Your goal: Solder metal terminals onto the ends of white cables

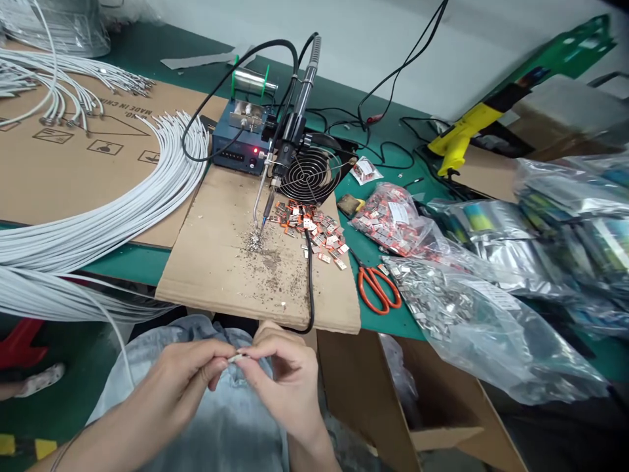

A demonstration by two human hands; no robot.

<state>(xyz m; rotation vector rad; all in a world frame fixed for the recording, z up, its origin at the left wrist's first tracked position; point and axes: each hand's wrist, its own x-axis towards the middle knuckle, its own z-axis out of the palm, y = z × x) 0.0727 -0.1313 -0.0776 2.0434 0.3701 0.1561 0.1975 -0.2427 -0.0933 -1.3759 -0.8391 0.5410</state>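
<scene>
The left hand (pixel 189 370) and right hand (pixel 289 370) meet over the lap, below the near edge of the board (pixel 226 275). Each grip is a closed pinch of thumb and forefinger, and between the two sits the pale end of a cable (pixel 236 358). Only a sliver of it shows; the fingers cover the rest, and the small dark spot by the right fingertips is too tiny to make out. A loose strand (pixel 120 344) drops from the lower bundle (pixel 73 295) and disappears behind the left forearm, so I cannot tell whether it is the piece being held.

On the board, the soldering iron (pixel 282 157) points down at grey debris (pixel 254 241), its tip just above or in it; which, I cannot tell. The iron partly hides the fan (pixel 312 174) and the blue station (pixel 240 141). Orange-and-silver connectors (pixel 324 236) lie heaped in front of the fan, some under a black cord (pixel 310 282).

To the right, scissors (pixel 377 288) rest on the table (pixel 361 321), blades partly obscured. Glare and creases blur the contents of the bag (pixel 442 301). The left-hand bundles run out of frame, as does the carton (pixel 442 400) below.
</scene>
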